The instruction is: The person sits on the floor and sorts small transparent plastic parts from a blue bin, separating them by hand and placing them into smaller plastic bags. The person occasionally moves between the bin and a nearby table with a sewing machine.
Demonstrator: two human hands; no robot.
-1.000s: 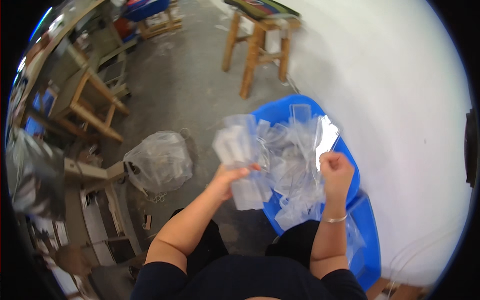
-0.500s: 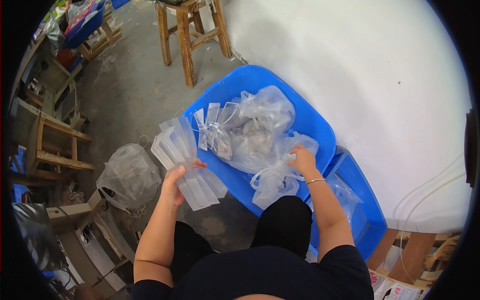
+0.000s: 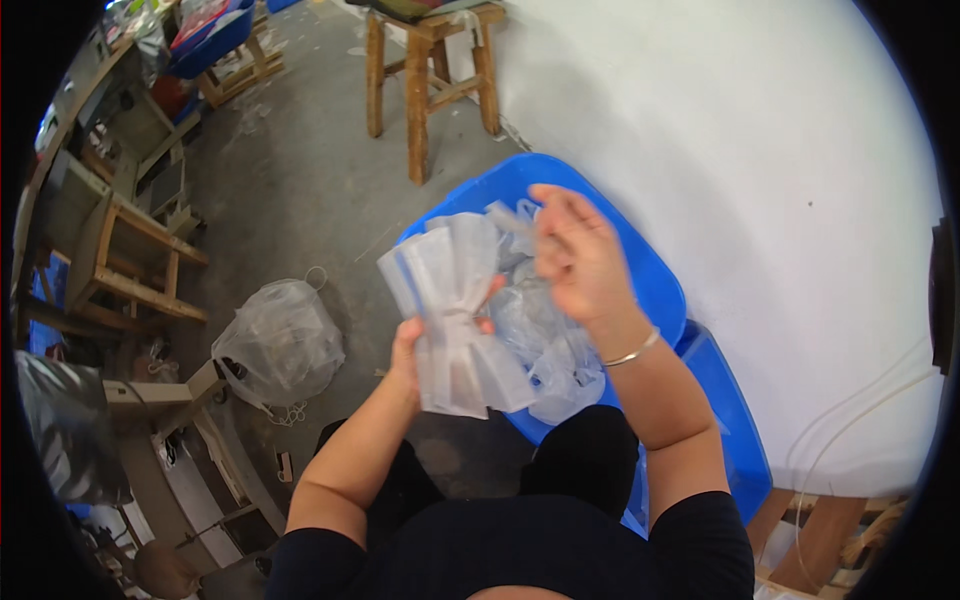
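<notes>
A fanned bundle of flat, see-through plastic strips (image 3: pixel 440 270) is gripped at its narrow middle by my left hand (image 3: pixel 405 350), thumb on the near side and fingertips showing at the right. My right hand (image 3: pixel 580 255) is raised to the right of the bundle, above the blue tub (image 3: pixel 655 265). Its fingers are bent and blurred; a pale, translucent piece shows beside them, but I cannot make out what they hold. Below, clear plastic bags (image 3: pixel 560 365) lie in the tub, partly covered by the bundle and my right hand.
Next to the tub, against the white wall, stands a second blue bin (image 3: pixel 735 430). A stuffed clear bag (image 3: pixel 280 335) sits on the floor to the left. Beyond the tub is a wooden stool (image 3: pixel 425 85); wooden frames (image 3: pixel 130 265) line the left side.
My right hand has left the bags in the tub and risen up and leftward toward the bundle. My left hand has carried the bundle to the right, now over the tub's near-left edge.
</notes>
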